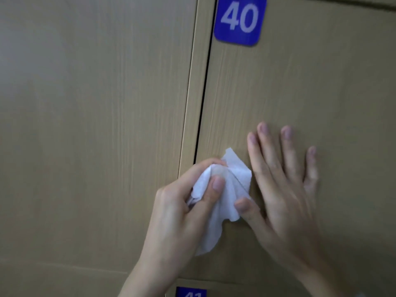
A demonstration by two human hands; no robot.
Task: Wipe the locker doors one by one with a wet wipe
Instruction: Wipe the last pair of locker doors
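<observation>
White crumpled wet wipe [222, 189], limp and light: left hand [182, 211] pinches it at 9 o'clock; right hand [285, 189], fingers spread, presses tan wood-grain locker door [321, 82].

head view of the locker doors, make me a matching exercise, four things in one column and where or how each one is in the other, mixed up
Column one:
1. white crumpled wet wipe
2. right hand
3. blue square number plate reading 40
4. blue number plate reading 41

Column two:
A. cut off at the bottom edge of the picture
B. top left corner of the tan wood-grain locker door
C. bunched in the left hand
D. fingers straight and spread against the door

Pairs: 1-C, 2-D, 3-B, 4-A
</observation>
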